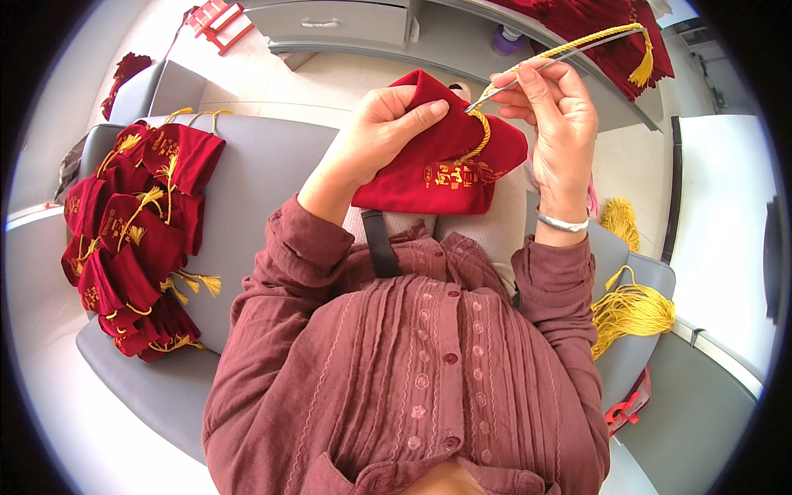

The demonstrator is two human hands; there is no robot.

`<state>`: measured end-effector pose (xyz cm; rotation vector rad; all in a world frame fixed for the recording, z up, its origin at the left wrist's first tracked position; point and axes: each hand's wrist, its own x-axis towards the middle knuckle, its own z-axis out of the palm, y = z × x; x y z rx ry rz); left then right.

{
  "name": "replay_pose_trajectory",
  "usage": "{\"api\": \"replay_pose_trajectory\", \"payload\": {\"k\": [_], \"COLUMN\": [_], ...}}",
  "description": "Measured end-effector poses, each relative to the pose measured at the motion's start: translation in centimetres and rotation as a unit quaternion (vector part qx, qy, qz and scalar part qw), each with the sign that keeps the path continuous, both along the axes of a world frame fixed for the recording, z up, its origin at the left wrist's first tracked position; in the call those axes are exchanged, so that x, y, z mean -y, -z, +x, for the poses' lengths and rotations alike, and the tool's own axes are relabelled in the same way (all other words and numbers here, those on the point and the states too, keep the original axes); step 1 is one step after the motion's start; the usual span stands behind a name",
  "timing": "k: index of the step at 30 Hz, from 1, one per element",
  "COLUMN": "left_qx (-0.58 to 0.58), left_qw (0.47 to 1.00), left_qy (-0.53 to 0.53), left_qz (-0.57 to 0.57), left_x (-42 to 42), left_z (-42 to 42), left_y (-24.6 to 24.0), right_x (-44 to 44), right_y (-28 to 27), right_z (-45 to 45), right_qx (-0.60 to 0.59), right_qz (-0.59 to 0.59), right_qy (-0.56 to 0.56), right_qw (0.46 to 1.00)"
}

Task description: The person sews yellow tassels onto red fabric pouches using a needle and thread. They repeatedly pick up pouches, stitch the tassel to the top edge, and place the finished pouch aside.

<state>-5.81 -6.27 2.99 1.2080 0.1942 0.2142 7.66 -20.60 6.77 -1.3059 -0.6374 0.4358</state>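
Observation:
My left hand grips the top edge of a red velvet-like cloth pouch above my lap, thumb on the fabric. Yellow printing marks the pouch's lower part. A yellow twisted cord lies across the pouch and runs up through the fingers of my right hand. That hand also pinches a long thin metal rod, whose lower tip is at the pouch's edge. The cord follows the rod to its far end, where a yellow tassel hangs. Whether the tip is inside the cloth, I cannot tell.
Finished-looking red pouches with yellow tassels are heaped on the grey seat at left. Bundles of yellow cord lie at right. More red cloth covers part of the desk ahead, near a grey drawer. A red stool stands beyond.

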Motion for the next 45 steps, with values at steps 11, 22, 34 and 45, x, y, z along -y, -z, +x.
{"api": "replay_pose_trajectory", "payload": {"k": [11, 22, 34, 45], "left_qx": [-0.017, -0.021, -0.032, 0.0], "left_qw": [1.0, 0.962, 0.959, 0.963], "left_qy": [-0.019, -0.029, -0.062, -0.184], "left_qz": [-0.019, 0.272, 0.275, 0.197], "left_x": [0.2, 0.4, 1.1, 1.1], "left_z": [0.3, -0.2, -0.6, 0.4], "left_y": [0.5, 0.7, 0.4, 1.4], "right_x": [-0.8, -0.9, -3.0, -2.3], "right_y": [0.9, 1.8, 0.1, 2.1], "right_z": [-0.9, 0.4, 2.8, -2.9], "right_qx": [0.047, 0.093, 0.129, 0.34], "right_qz": [-0.05, -0.102, -0.116, -0.098], "right_qy": [-0.059, -0.037, 0.011, 0.073], "right_qw": [0.996, 0.99, 0.985, 0.932]}}
